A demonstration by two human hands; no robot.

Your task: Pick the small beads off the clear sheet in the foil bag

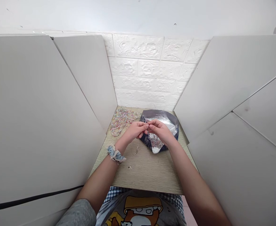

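Note:
My left hand (138, 129) and my right hand (161, 131) meet fingertip to fingertip above the wooden tabletop. Both are closed in a pinch; whatever lies between the fingertips is too small to make out. Beneath and behind the right hand stands an open dark blue patterned bag (146, 142) with a silvery lining. Small pinkish beads (155, 140) show inside it, partly hidden by the hand. To the left of my left hand lies a tangled heap of multicoloured bead strands (122, 120).
A short string of pale beads (136, 150) and a tiny light-coloured piece (129, 167) lie on the tabletop (152, 172) nearer to me. White panels (86, 69) close in on both sides, with a white brick-patterned wall (147, 69) behind. A black cable (34, 198) runs at lower left.

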